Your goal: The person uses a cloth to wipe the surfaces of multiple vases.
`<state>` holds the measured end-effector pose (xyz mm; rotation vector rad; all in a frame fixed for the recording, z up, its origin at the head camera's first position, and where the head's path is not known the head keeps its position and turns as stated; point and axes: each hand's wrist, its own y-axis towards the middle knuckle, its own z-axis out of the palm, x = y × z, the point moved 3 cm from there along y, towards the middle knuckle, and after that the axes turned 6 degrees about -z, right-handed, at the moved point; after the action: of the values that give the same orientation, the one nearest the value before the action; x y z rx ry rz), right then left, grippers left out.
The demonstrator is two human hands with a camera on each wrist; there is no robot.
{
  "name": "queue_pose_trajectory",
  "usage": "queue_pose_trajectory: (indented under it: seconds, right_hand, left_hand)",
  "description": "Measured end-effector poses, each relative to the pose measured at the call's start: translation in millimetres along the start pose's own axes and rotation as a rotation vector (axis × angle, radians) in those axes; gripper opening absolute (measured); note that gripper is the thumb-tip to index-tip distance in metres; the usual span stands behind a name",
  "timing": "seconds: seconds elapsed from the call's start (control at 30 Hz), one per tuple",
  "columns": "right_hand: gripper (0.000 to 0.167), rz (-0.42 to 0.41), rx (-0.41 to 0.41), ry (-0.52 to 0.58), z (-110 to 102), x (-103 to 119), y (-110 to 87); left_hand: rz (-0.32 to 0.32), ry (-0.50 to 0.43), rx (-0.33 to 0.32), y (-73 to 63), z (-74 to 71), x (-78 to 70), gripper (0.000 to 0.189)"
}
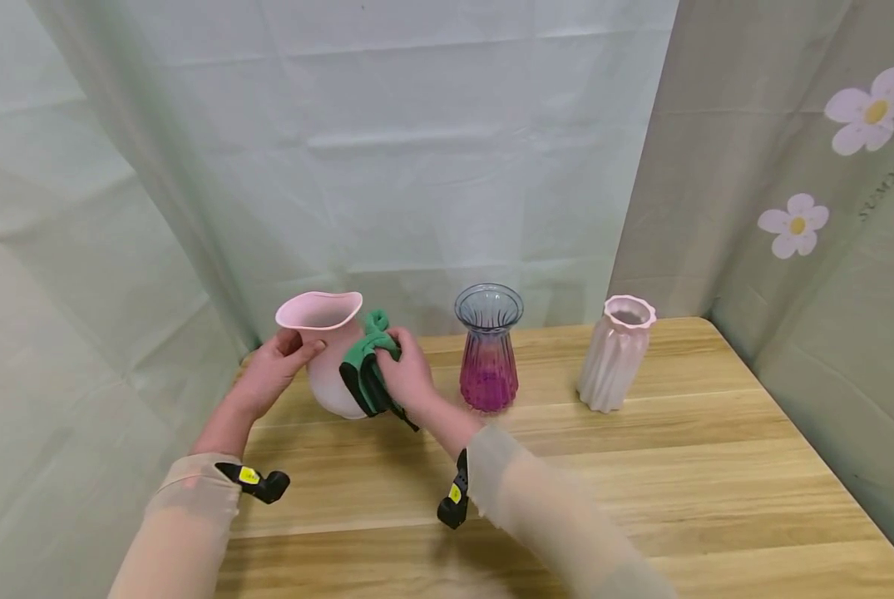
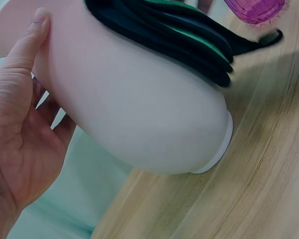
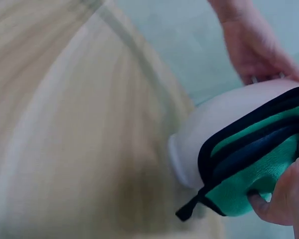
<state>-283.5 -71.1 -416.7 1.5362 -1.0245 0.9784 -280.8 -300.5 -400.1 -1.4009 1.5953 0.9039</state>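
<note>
A pale pink and white vase [image 1: 334, 366] with a wavy flared rim stands at the left of the table. My left hand [image 1: 270, 374] grips its neck from the left, thumb lying on the near side and fingers behind. In my right hand [image 1: 407, 373] is a folded green cloth [image 3: 254, 184] with dark edging and a small loop. The cloth lies against the right side of the vase's body, as the left wrist view also shows. Below the vase's body a white foot ring [image 2: 222, 147] meets the wood.
A glass vase [image 1: 489, 358], blue-grey above and magenta below, stands right of the cloth. Farther right is a fluted pinkish-white vase [image 1: 617, 353]. Pale curtains [image 1: 447, 166] hang behind and on both sides of the wooden table [image 1: 679, 466].
</note>
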Motion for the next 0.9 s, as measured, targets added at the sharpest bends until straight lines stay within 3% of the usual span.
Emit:
queue_pose_trajectory:
  seconds: [0.23, 0.4, 0.7, 0.9]
  right_hand:
    - [0.017, 0.123, -0.084, 0.127, 5.0, -37.8, -13.0]
    - [0.016, 0.195, -0.114, 0.189, 6.7, -48.2, -18.0]
    - [0.016, 0.196, -0.111, 0.208, 6.0, -46.9, -19.8]
    - [0.021, 0.118, -0.089, 0.158, 3.6, -30.7, -11.5]
  left_hand:
    - [0.001, -0.007, 0.001, -0.7, -0.1, -0.5, 0.059]
    - [0.013, -0.054, 0.003, 0.5, 0.5, 0.5, 0.055]
    - [0.005, -0.103, 0.019, 1.5, 2.8, -0.3, 0.051]
    - [-0.007, -0.086, 0.010, 1.1, 1.6, -1.2, 0.054]
